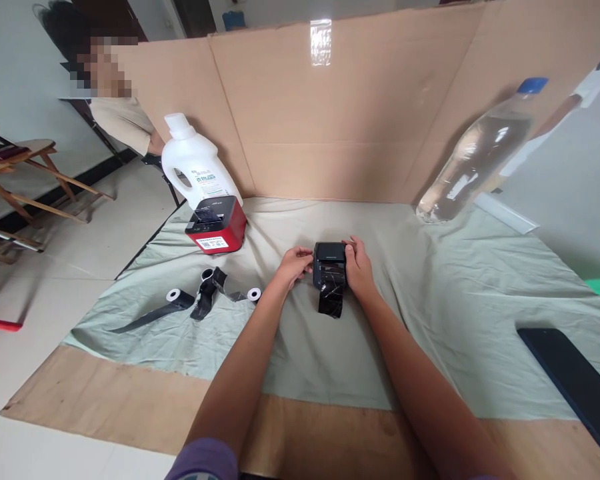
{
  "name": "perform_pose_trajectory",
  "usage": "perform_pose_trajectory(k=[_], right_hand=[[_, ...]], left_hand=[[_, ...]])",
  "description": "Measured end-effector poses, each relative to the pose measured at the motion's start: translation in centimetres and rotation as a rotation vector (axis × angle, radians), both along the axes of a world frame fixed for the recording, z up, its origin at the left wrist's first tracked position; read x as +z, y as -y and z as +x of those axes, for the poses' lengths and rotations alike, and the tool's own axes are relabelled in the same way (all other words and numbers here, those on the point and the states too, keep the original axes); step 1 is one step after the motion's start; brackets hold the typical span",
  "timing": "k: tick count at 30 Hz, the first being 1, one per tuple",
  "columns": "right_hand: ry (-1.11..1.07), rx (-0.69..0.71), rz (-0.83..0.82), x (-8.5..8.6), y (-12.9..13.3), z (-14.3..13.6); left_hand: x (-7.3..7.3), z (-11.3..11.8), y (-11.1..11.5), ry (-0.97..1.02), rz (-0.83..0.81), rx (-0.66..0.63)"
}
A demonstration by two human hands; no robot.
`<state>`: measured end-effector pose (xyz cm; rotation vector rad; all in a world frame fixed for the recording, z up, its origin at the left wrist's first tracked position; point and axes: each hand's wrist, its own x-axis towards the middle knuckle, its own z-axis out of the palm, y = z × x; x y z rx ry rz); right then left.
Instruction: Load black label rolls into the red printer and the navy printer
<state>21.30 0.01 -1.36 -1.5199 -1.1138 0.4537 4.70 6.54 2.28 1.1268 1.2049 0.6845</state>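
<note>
Between my hands a small black printer point(330, 252) rests on the green cloth, with a strip of shiny black paper point(332, 293) hanging out of its front toward me. My right hand point(359, 265) grips the printer's right side, thumb at the near edge and fingers around the far corner. At the opposite side, my left hand point(295, 265) has its fingers bent, with the tips against the printer's left edge. To the left lie black paper rolls: one with a long unrolled tail point(178, 299), an upright one point(207, 287) and a small one point(254, 294).
A red and black box-shaped device point(220, 227) stands before a white detergent bottle point(197, 167). A large clear bottle point(480, 153) leans at back right against the cardboard screen point(330, 133). A black phone point(575, 387) lies front right. Another person point(123, 120) sits beyond the screen.
</note>
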Motion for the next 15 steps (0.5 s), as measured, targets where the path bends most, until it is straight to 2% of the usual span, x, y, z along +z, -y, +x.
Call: perform_pose_trajectory(k=[8, 12, 15], right_hand=[[0.010, -0.012, -0.016, 0.1, 0.1, 0.0], [0.019, -0.016, -0.009, -0.1, 0.0, 0.1], [0.025, -0.019, -0.002, -0.2, -0.1, 0.2]], left_hand=[[-0.5, -0.1, -0.1, 0.029, 0.028, -0.006], [-1.2, -0.4, 0.3, 0.154, 0.121, -0.017], [-2.0, -0.4, 0.6, 0.209, 0.212, 0.042]])
